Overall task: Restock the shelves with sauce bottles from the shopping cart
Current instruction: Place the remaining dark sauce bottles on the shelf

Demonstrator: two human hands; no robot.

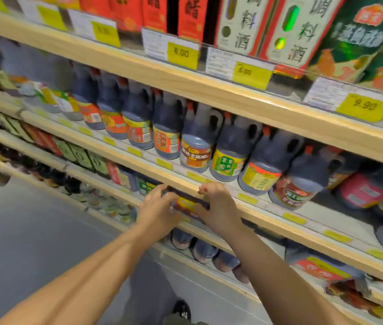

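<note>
A person holds a small dark sauce bottle with a yellow and red label (189, 204) between both hands at the front of a shelf tier. The left hand (157, 207) grips the bottle's left side, its fingers (162, 192) curled round it. The right hand (218, 207) grips the right side, with its fingers (205, 190) bent over the top edge. The bottle is blurred, and it cannot be told whether it is upright or tilted.

It sits just under the pale wooden shelf board (267, 215) that carries a row of large dark plastic jugs with handles and coloured labels (197, 141). It is above the front edge of the lower wooden shelf (106, 186). Other dark bottles stand beside it on that lower shelf, to the left.

Higher up, yellow price tags (364, 106) hang on the top board below tall red cartons (192, 17). A grey floor (21, 231) lies to the left.
</note>
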